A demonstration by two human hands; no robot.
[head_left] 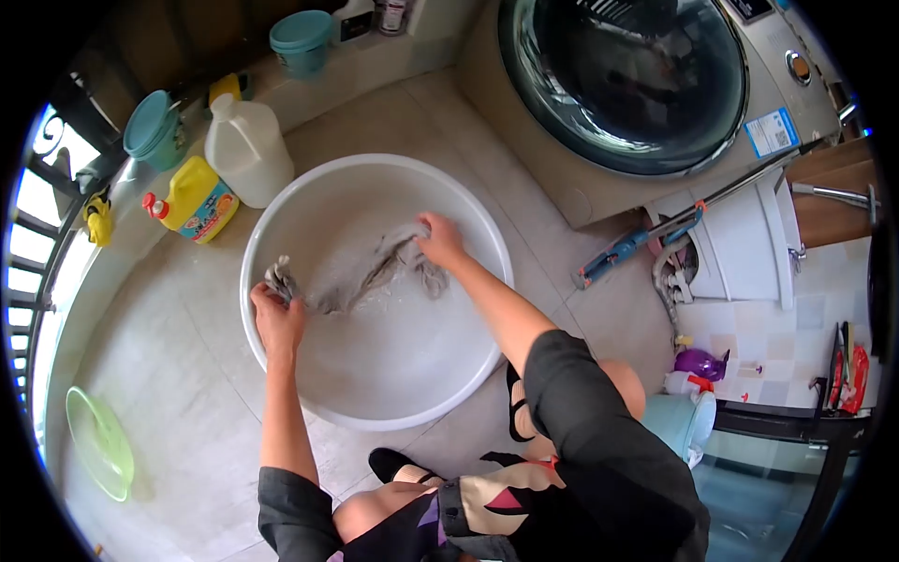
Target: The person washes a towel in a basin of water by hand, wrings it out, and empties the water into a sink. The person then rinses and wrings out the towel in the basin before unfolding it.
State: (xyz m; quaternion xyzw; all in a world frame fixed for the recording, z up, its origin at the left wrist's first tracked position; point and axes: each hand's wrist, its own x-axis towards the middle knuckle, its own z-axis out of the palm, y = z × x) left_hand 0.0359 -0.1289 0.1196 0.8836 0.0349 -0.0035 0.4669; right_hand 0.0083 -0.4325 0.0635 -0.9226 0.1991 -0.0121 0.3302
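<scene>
A large white basin (375,412) stands on the tiled floor, with cloudy water in it. A grey cloth (375,272) lies stretched across the water, partly under the surface. At the basin's left rim my left hand (278,318) is closed on one bunched end of the cloth. My right hand (440,241) pinches the cloth's other side, inside the basin toward the right. Between the two hands the cloth hangs loose and crumpled.
Behind the basin's left side stand a white jug (248,155) and a yellow bottle (198,201). A washing machine (581,187) is at the upper right, with a mop (627,248) beside it. A green basin (100,443) lies at the far left.
</scene>
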